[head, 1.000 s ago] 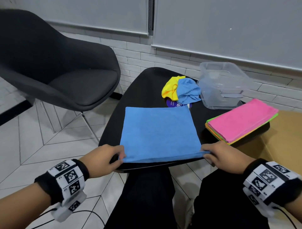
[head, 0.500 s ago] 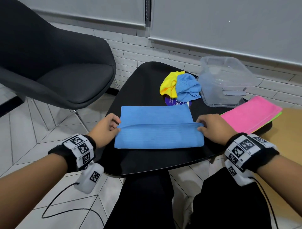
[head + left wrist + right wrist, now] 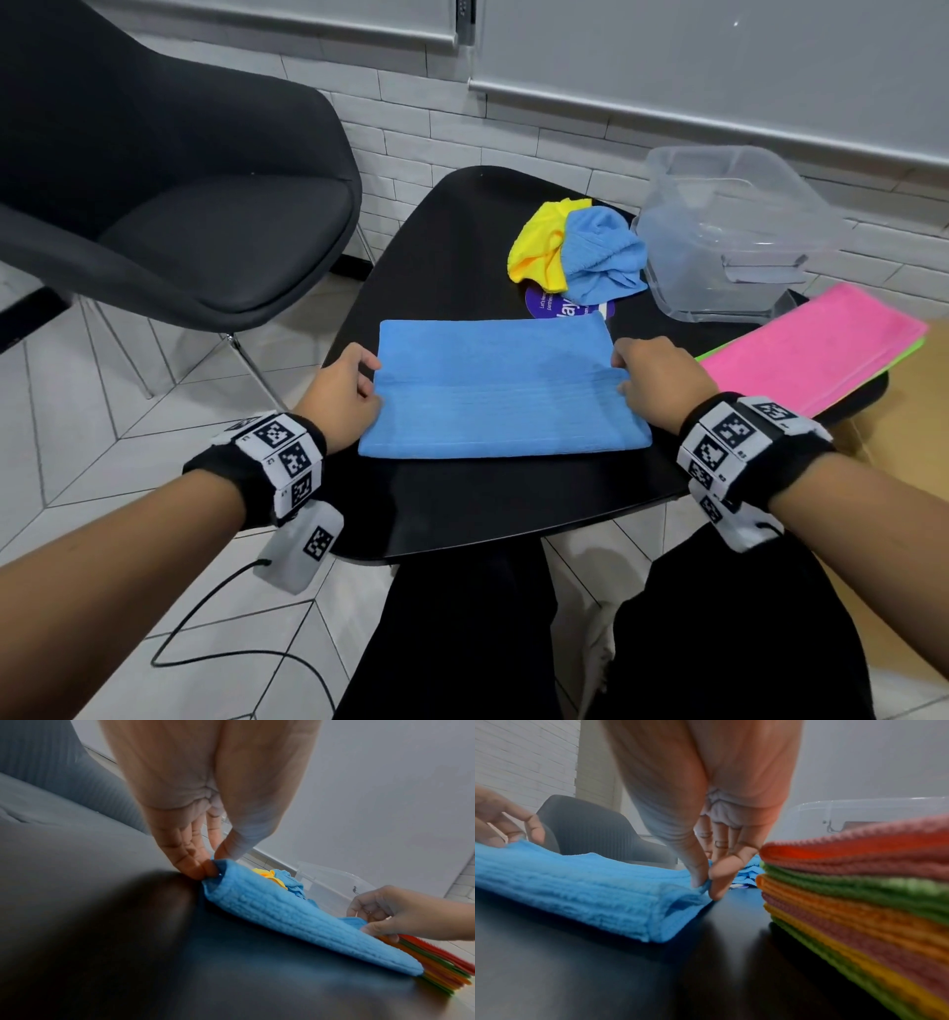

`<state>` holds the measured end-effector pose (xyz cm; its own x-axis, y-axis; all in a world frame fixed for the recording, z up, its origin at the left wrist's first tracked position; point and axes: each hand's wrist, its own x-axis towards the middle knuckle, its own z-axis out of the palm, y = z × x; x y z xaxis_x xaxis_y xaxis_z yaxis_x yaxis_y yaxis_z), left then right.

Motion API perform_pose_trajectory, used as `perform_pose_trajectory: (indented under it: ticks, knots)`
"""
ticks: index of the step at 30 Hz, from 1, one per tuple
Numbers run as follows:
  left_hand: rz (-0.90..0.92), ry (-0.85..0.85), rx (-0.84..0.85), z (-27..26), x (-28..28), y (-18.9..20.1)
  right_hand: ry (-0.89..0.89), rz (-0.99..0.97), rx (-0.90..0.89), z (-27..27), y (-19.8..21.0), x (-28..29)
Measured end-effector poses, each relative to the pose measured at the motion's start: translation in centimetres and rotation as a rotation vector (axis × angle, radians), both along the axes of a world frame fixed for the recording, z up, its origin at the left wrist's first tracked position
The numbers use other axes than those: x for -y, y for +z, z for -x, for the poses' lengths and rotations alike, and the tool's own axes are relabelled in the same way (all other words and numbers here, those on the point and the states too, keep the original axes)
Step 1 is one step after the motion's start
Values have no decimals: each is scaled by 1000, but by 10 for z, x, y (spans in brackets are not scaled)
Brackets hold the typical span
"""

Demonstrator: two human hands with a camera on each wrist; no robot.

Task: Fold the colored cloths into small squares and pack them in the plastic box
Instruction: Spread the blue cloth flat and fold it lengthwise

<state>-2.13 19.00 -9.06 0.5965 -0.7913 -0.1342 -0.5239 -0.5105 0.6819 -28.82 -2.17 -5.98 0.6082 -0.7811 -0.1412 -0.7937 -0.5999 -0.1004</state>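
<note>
Blue cloth [image 3: 506, 390] flat on black table [image 3: 513, 493], near centre, doubled over with fold line running left-right; top layer's edge short of far edge; left hand [image 3: 345, 395] at left end, thumb and fingertips [image 3: 203, 869] clamped on the upper layer's corner; right hand [image 3: 655, 383] at right end, thumb and forefinger pinched on the matching corner, remaining fingers loosely extended behind; plastic box [image 3: 734, 231] far right on table, clear, open-topped, lid lying inside, no cloth in it; crumpled yellow cloth [image 3: 539, 246] and crumpled blue cloth [image 3: 601, 257] touching each other, just left of box, partly over a purple label [image 3: 560, 308]; stack of flat cloths [image 3: 816, 344] right of blue cloth, pink on top, green, orange, yellow beneath; dark chair [image 3: 169, 205] far left on tiled floor.
</note>
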Motion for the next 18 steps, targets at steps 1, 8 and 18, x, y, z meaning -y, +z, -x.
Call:
perform_pose_trajectory:
  ticks: [1, 8, 18]
  knots:
    - [-8, 5, 7, 1, 0, 0, 3, 11, -3, -1, 0, 0]
    - [-120, 15, 139, 7, 5, 2, 42, 74, -92, -11, -1, -7]
    - [-51, 21, 276, 20, 12, 3, 55, 130, -156, -12, 1, -23]
